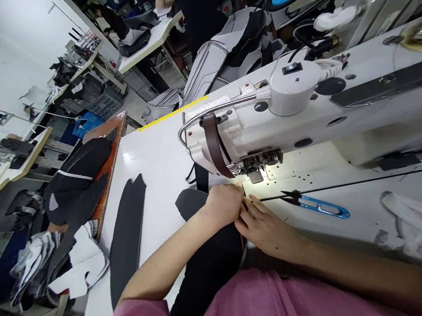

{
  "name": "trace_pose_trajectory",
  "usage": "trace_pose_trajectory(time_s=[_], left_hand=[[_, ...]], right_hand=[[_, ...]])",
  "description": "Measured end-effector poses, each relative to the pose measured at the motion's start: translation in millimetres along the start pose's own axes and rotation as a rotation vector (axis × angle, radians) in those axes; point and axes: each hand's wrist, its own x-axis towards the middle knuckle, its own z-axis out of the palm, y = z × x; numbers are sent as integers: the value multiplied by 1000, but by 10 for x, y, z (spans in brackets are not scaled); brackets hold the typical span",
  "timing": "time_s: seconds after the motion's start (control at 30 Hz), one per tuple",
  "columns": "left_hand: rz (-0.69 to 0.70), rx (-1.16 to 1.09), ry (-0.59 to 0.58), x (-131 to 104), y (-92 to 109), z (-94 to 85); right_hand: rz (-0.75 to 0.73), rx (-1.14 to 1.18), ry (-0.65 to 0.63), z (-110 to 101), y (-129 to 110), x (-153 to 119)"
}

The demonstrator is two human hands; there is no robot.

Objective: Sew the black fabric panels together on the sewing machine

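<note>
A white sewing machine (256, 121) reaches in from the right, its needle area lit. Just in front of its presser foot, my left hand (225, 203) is closed on the edge of a black fabric piece (216, 260), which hangs down toward my lap. My right hand (267, 225) touches the left one from the right; its fingers are bent over the same edge, partly spread, and the fingertips are partly hidden. Blue thread snips (322, 207) lie on the machine bed, right of my hands.
Another black piece (128, 235) lies on the white table (150, 160) at left. Beyond it are a brown board (117, 126) with dark pieces and white cut pieces (83, 261). Grey pieces (209, 66) are piled behind the machine. A person (194, 6) stands at the back.
</note>
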Motion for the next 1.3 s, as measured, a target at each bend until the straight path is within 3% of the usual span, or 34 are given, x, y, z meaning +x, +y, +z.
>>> trace_pose_trajectory(time_s=[0.4,0.57,0.77,0.97,1.13,1.3], left_hand=[[-13,-8,-9,5,-51,-37],[-8,-1,-19,3,-64,-15],[1,-19,-63,-12,-63,-53],[-23,-77,-72,-31,-43,-27],[-36,-117,-56,-25,-34,-20],[-43,-110,-75,-48,-34,-28]], right_hand=[[27,-119,70,44,31,78],[-31,-74,35,14,-15,14],[18,-111,21,-3,25,89],[21,-20,-51,-48,-16,99],[97,-32,23,4,36,134],[62,113,-28,-129,-5,64]])
